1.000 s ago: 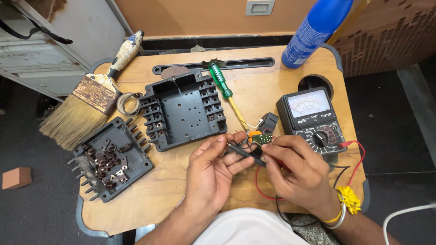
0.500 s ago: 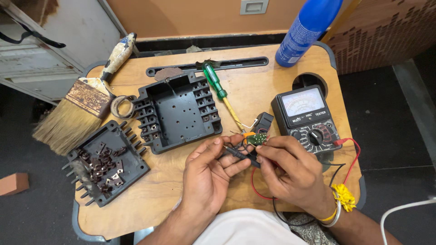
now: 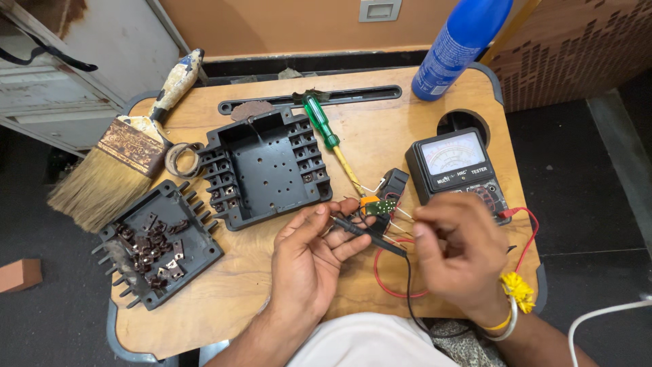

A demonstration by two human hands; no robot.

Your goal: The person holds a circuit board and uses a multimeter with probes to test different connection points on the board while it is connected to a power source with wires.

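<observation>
My right hand (image 3: 462, 251) is blurred, its grip impossible to tell. My left fingers (image 3: 343, 231) pinch the black probe (image 3: 367, 234) just below the small circuit board (image 3: 377, 206); beyond it, the blue bottle (image 3: 458, 44) is cut off.

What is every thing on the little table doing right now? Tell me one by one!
left hand: palm up, holding the black probe.
right hand: blurred, over the meter's lower part.
small circuit board: at the left fingertips, probe tip beside it.
meter: lying flat, face up.
black housing: open, empty.
black lid: lying open, holding small metal pieces.
green screwdriver: lying flat.
paintbrush: lying flat.
blue bottle: standing.
</observation>
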